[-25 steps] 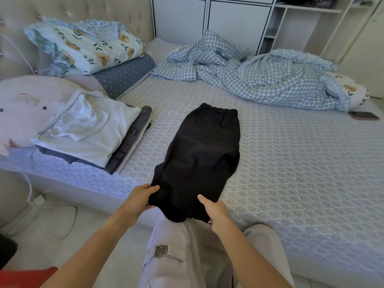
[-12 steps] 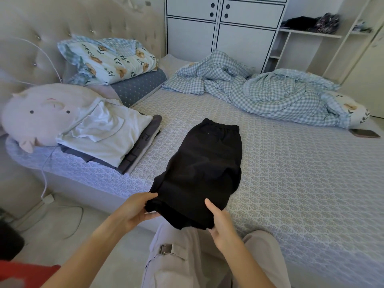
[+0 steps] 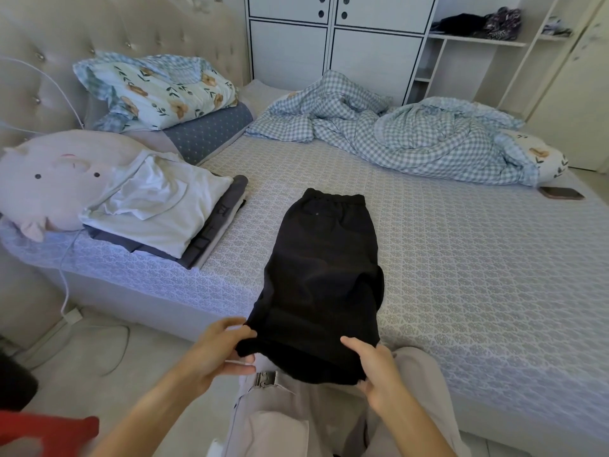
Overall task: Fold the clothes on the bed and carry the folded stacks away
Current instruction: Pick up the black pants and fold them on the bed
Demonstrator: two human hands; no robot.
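headboard [image 3: 138,34]: tufted beige | cabinet [image 3: 333,37]: white, 2 doors | shelves [image 3: 478,44]: open | floor [image 3: 108,354]: pale

Shorts [image 3: 324,275] at the bed's [image 3: 478,275] near edge, hem overhanging it, folded stack [image 3: 164,219] at the near left corner, plush pillow [image 3: 49,186] left of the stack, crumpled duvet [image 3: 412,133] along the far edge, phone [image 3: 563,193] toward the far right corner.

Bare sheet [image 3: 461,258] right; folded stack [image 3: 158,219] left.
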